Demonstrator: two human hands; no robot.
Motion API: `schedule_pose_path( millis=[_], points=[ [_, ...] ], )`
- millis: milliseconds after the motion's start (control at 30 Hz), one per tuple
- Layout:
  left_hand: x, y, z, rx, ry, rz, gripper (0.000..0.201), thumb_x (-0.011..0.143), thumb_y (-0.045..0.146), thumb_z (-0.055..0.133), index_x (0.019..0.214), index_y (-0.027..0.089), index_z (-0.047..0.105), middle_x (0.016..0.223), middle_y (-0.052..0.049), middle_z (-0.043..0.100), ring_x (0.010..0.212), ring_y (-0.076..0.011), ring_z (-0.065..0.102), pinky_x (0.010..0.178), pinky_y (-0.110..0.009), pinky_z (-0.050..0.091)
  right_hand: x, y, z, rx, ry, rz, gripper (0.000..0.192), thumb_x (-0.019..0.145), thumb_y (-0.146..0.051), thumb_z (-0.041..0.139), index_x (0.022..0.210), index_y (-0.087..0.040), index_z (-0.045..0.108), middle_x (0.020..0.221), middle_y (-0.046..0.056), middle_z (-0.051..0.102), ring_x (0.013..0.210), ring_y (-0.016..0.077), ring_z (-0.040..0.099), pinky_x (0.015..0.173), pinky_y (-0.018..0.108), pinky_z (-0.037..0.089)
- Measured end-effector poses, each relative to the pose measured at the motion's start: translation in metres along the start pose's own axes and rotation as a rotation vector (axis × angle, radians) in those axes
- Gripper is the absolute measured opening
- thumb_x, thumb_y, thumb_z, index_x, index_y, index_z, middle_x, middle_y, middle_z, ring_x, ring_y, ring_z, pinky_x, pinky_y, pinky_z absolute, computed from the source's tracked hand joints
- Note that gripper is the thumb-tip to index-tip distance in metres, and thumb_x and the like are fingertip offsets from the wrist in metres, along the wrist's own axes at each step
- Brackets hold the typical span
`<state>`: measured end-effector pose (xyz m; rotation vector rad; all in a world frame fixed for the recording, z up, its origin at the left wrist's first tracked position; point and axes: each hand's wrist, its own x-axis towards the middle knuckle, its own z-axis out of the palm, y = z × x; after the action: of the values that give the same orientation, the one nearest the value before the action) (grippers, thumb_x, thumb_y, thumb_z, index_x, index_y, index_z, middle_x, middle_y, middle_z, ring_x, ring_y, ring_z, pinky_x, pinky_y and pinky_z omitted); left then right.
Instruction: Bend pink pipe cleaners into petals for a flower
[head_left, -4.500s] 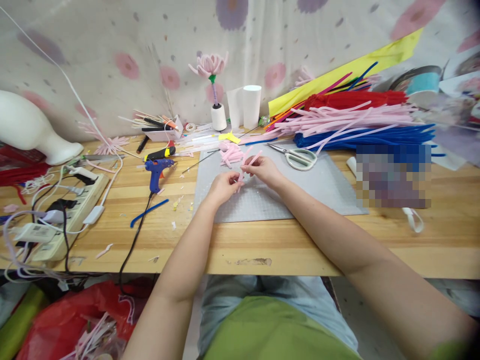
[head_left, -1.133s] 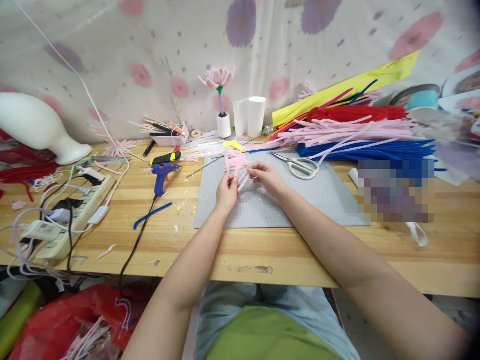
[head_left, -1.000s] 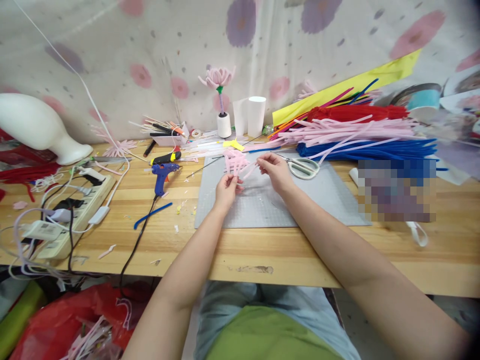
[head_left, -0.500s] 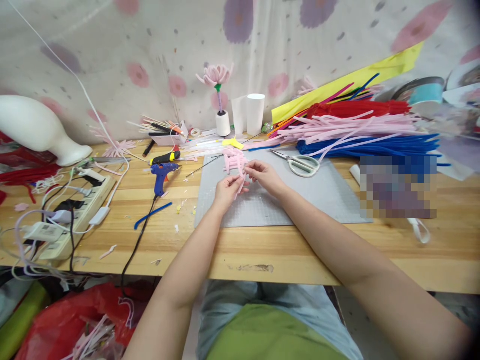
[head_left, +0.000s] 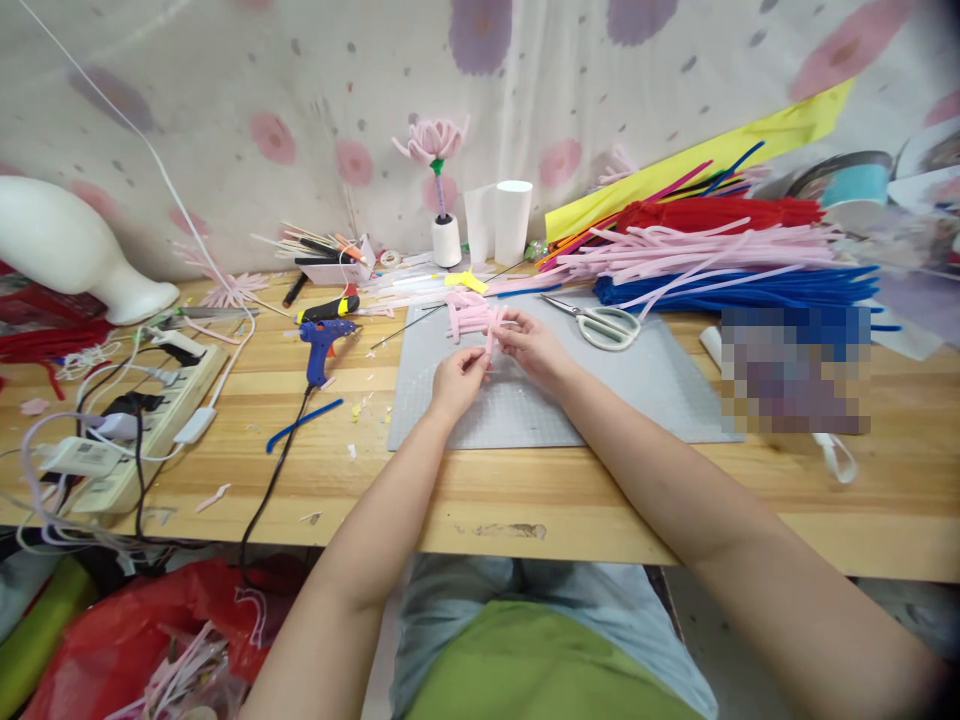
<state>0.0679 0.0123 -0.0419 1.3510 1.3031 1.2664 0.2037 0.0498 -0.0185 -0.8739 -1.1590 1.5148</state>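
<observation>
Over the grey cutting mat [head_left: 630, 400], both hands pinch one pink pipe cleaner [head_left: 491, 340]. My left hand [head_left: 459, 382] has its fingers closed on the lower part. My right hand [head_left: 532, 348] grips it higher up, fingertips close to the left ones. Just behind the hands lie several short pink pipe cleaner pieces [head_left: 466, 318], partly covered by the fingers. Scissors [head_left: 606, 327] with pale handles rest to the right of my right hand, at the mat's back edge.
A blue glue gun [head_left: 321, 350] with a black cord lies left of the mat, near a power strip [head_left: 161, 425]. Pink pipe cleaners [head_left: 697, 250] and blue pipe cleaners [head_left: 750, 290] are heaped at the back right. A pink flower [head_left: 435, 145] stands at the back.
The strand between my hands is now more upright, and the right fingers have spread further over it. My left hand's fingers have drawn closer together. The view has shifted slightly.
</observation>
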Motion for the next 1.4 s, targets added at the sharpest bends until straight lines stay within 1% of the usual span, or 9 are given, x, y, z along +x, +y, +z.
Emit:
schedule_pose_path(
  millis=[200, 367, 467, 600, 700, 800, 1100, 1267, 1400],
  points=[
    [0.002, -0.001, 0.001, 0.015, -0.035, -0.030, 0.026, 0.076, 0.037, 0.059, 0.089, 0.015, 0.064, 0.071, -0.002, 0.065, 0.051, -0.0080, 0.056, 0.054, -0.020, 0.044, -0.001, 0.000, -0.002, 0.118, -0.137, 0.082, 0.040, 0.051, -0.027, 0.078, 0.087, -0.021, 0.062, 0.077, -0.002, 0.062, 0.066, 0.0100, 0.052, 0.060, 0.025, 0.040],
    [0.001, 0.004, 0.002, -0.032, -0.040, -0.070, 0.026, 0.076, 0.039, 0.059, 0.082, 0.014, 0.062, 0.068, -0.002, 0.064, 0.052, -0.0091, 0.057, 0.055, -0.021, 0.046, 0.001, 0.008, 0.002, 0.040, -0.139, 0.029, 0.024, 0.055, -0.031, 0.076, 0.067, -0.017, 0.061, 0.066, -0.001, 0.056, 0.058, 0.0087, 0.045, 0.057, 0.026, 0.035],
    [0.002, 0.009, -0.005, -0.019, 0.070, -0.097, 0.029, 0.081, 0.041, 0.052, 0.081, 0.014, 0.062, 0.071, -0.003, 0.064, 0.054, -0.0099, 0.057, 0.054, -0.021, 0.046, 0.002, 0.007, 0.001, 0.055, -0.080, 0.000, 0.024, 0.054, -0.031, 0.076, 0.065, -0.016, 0.060, 0.065, -0.002, 0.055, 0.056, 0.0072, 0.041, 0.055, 0.025, 0.032],
    [0.007, 0.012, -0.016, 0.049, 0.247, 0.008, 0.021, 0.079, 0.034, 0.057, 0.089, 0.017, 0.062, 0.089, -0.004, 0.063, 0.065, -0.0083, 0.056, 0.059, -0.019, 0.046, 0.000, 0.001, -0.002, 0.095, -0.074, 0.025, 0.026, 0.053, -0.031, 0.076, 0.067, -0.016, 0.061, 0.068, -0.001, 0.058, 0.056, 0.0065, 0.041, 0.055, 0.024, 0.030],
    [0.008, 0.014, -0.015, -0.033, 0.137, -0.037, 0.020, 0.077, 0.027, 0.059, 0.094, 0.017, 0.062, 0.093, -0.004, 0.063, 0.070, -0.0091, 0.057, 0.060, -0.019, 0.047, -0.003, 0.000, -0.001, 0.081, -0.101, 0.046, 0.026, 0.053, -0.031, 0.076, 0.066, -0.016, 0.060, 0.067, -0.001, 0.057, 0.057, 0.0068, 0.042, 0.055, 0.025, 0.030],
    [0.005, 0.017, -0.009, -0.122, -0.011, -0.172, 0.016, 0.076, 0.027, 0.059, 0.086, 0.014, 0.062, 0.078, -0.003, 0.063, 0.060, -0.0100, 0.057, 0.053, -0.022, 0.047, -0.004, 0.001, 0.002, 0.082, -0.111, 0.052, 0.027, 0.052, -0.031, 0.077, 0.065, -0.016, 0.059, 0.064, -0.002, 0.055, 0.056, 0.0071, 0.041, 0.055, 0.025, 0.030],
    [0.004, 0.011, -0.013, -0.027, -0.032, -0.089, 0.013, 0.074, 0.026, 0.059, 0.072, 0.014, 0.062, 0.054, 0.003, 0.057, 0.045, -0.0066, 0.048, 0.044, -0.018, 0.036, 0.000, -0.006, -0.008, 0.137, -0.085, -0.035, 0.028, 0.053, -0.031, 0.079, 0.063, -0.017, 0.056, 0.063, -0.004, 0.051, 0.057, 0.0065, 0.041, 0.057, 0.025, 0.032],
    [0.005, 0.012, -0.016, 0.012, -0.056, -0.104, 0.015, 0.073, 0.029, 0.060, 0.073, 0.015, 0.062, 0.055, 0.003, 0.058, 0.047, -0.0084, 0.051, 0.046, -0.019, 0.038, 0.001, -0.006, -0.010, 0.115, -0.081, -0.049, 0.030, 0.054, -0.034, 0.078, 0.064, -0.017, 0.056, 0.064, -0.004, 0.050, 0.057, 0.0063, 0.039, 0.058, 0.025, 0.031],
    [0.007, 0.021, -0.021, -0.114, -0.156, -0.223, 0.024, 0.076, 0.038, 0.058, 0.078, 0.014, 0.060, 0.066, -0.001, 0.064, 0.058, -0.0112, 0.060, 0.054, -0.021, 0.044, -0.001, -0.008, -0.008, 0.062, -0.111, -0.046, 0.030, 0.056, -0.035, 0.077, 0.065, -0.017, 0.055, 0.063, -0.004, 0.049, 0.057, 0.0067, 0.039, 0.058, 0.025, 0.032]
  ],
)
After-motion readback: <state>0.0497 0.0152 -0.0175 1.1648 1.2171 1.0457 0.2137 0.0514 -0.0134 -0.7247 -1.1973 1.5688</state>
